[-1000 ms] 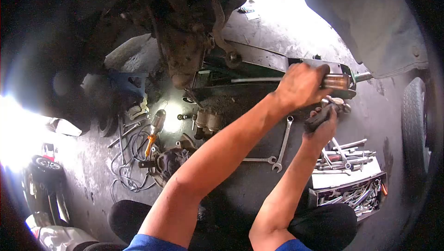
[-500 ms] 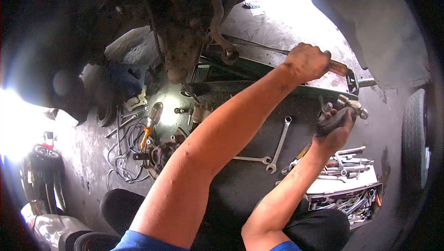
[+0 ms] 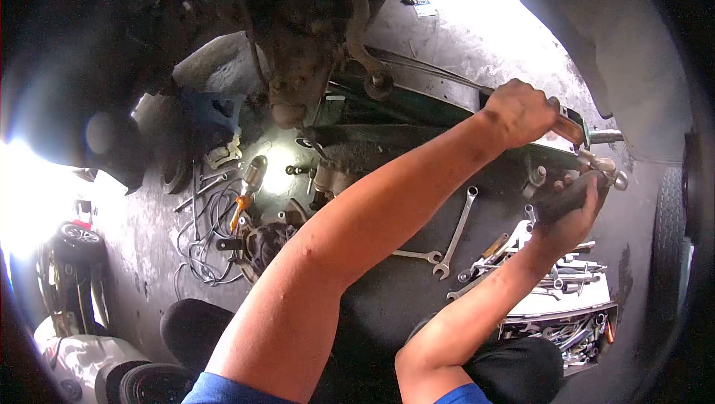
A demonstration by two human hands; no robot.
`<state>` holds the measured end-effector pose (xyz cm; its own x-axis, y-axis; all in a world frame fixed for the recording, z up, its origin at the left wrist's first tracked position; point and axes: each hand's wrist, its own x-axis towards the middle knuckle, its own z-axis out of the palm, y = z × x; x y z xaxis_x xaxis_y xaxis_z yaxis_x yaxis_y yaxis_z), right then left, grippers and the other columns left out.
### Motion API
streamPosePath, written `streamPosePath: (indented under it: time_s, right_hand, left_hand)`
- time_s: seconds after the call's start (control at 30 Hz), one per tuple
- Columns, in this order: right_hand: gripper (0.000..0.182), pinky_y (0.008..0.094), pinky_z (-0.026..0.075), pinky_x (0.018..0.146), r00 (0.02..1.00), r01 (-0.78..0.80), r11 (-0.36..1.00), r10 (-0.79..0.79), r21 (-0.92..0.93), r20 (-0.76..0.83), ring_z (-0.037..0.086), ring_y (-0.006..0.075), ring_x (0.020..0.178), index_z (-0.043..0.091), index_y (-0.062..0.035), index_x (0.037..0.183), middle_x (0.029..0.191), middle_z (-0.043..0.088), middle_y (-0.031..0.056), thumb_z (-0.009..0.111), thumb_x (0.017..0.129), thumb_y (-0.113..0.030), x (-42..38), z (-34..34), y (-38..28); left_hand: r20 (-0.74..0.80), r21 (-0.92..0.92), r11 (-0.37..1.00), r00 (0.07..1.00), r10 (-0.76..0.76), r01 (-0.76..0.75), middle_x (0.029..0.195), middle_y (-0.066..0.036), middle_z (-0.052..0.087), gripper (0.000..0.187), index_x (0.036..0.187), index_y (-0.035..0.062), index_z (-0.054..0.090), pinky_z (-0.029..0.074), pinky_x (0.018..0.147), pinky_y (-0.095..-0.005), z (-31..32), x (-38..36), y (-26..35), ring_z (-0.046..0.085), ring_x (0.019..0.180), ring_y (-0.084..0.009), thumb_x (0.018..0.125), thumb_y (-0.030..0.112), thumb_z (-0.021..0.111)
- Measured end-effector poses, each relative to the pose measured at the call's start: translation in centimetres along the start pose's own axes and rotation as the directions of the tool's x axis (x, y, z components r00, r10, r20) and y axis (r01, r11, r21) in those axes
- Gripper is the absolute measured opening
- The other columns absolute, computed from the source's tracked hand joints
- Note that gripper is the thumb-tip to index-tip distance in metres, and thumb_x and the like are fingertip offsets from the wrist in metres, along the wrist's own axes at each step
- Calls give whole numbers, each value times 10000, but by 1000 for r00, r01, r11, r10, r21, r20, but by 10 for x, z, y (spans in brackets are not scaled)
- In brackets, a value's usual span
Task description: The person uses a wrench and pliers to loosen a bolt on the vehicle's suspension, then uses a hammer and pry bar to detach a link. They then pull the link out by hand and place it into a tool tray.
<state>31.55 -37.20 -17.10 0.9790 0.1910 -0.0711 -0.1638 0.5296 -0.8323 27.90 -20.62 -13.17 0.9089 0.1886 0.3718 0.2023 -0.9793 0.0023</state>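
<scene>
My left hand [image 3: 521, 113] is wrapped round a long screwdriver with a wooden handle [image 3: 567, 128]. Its thin shaft [image 3: 454, 78] runs left towards the dark suspension parts [image 3: 298, 76] of a vehicle, where the tip is hidden. Below and to the right, my right hand [image 3: 573, 207], blackened on its finger side, is closed on a hammer [image 3: 602, 166]. The hammer's shiny metal head sticks out above the thumb, close to the butt of the wooden handle. Most of the hammer's grip is covered by the fingers.
Two combination wrenches [image 3: 458, 233] lie on the floor under my forearm. At right, a toolbox [image 3: 555, 303] carries several wrenches. A lit work lamp [image 3: 255, 173] with a coiled cable sits left of centre. A tyre [image 3: 669, 233] stands far right; a green-edged frame [image 3: 447, 110] lies behind my arm.
Both hands have shifted right in the view, carrying the screwdriver and the hammer. The left hand is also slightly lower. The surroundings have shifted a little, as my head moved.
</scene>
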Motion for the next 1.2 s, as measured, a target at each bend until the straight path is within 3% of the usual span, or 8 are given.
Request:
streamPosePath:
  time_s: [0.27, 0.47, 0.7, 0.8, 0.9, 1.0, 1.13, 1.2]
  right_hand:
    - [414, 295, 530, 731, 1000, 18, 998, -18, -65, -5, 624, 179, 881, 617, 19, 1207, 1071, 649, 111, 636, 926, -283, 11, -1, -3]
    - [544, 338, 524, 836, 987, 159, 959, -154, -234, 37, 658, 219, 951, 565, -18, 1355, 1178, 646, 133, 671, 892, -281, 0, 15, -18]
    - [511, 298, 497, 807, 928, 279, 875, -139, -396, 346, 626, 171, 987, 552, -18, 1394, 1153, 658, 93, 644, 910, -154, 23, 2, -5]
    - [547, 356, 493, 946, 984, 67, 934, -3, -350, 179, 619, 227, 1118, 561, -47, 1398, 1308, 625, 130, 688, 882, -181, 12, 6, -13]
    - [527, 360, 509, 938, 986, 37, 974, 0, -225, 165, 612, 232, 1137, 572, -41, 1382, 1335, 611, 132, 684, 885, -174, 21, 0, 0]
    - [504, 362, 536, 880, 927, 293, 826, -123, -481, 355, 639, 225, 1078, 581, -47, 1371, 1269, 642, 135, 681, 890, -161, 23, -7, 0]
    - [551, 363, 510, 878, 979, 33, 978, 10, -207, 205, 639, 223, 1035, 587, -91, 1384, 1229, 647, 107, 723, 861, -198, 20, -3, 1]
    - [570, 350, 501, 881, 985, 67, 962, -23, -264, 168, 633, 216, 1026, 582, -99, 1392, 1204, 653, 100, 731, 855, -214, 17, 0, 4]
  left_hand:
    - [-55, -3, 1000, 998, -6, 6, 842, -207, 724, 217, 981, 38, 683, 583, 749, -483, 11, 6, -8, 735, 812, -362, 900, 205, 573]
    - [3, 19, 1000, 1000, -10, 10, 845, -199, 728, 224, 986, 19, 681, 584, 756, -476, 14, 6, -6, 737, 822, -357, 906, 202, 578]
    - [17, 5, 1000, 1000, -6, 6, 836, -199, 727, 217, 982, 18, 675, 587, 756, -475, 18, 8, -7, 737, 824, -360, 902, 195, 579]
    - [-11, -3, 1000, 1000, -3, 3, 820, -199, 724, 216, 983, 19, 672, 588, 750, -472, 24, 4, -10, 737, 808, -361, 905, 196, 575]
    - [-18, 32, 999, 999, -30, 31, 803, -193, 723, 214, 986, 23, 670, 591, 739, -472, 26, 6, -10, 739, 793, -354, 912, 195, 567]
    - [-13, 57, 997, 999, -47, 47, 798, -187, 723, 213, 991, 30, 668, 591, 726, -472, 33, 3, -10, 741, 791, -341, 919, 196, 557]
    - [-5, 75, 997, 1000, -18, 19, 808, -180, 724, 208, 992, 39, 661, 589, 716, -470, 42, 5, -11, 740, 794, -330, 921, 204, 556]
    - [-17, 87, 996, 1000, -12, 13, 805, -171, 724, 199, 978, 45, 655, 586, 712, -467, 44, 2, -13, 739, 788, -326, 917, 211, 562]
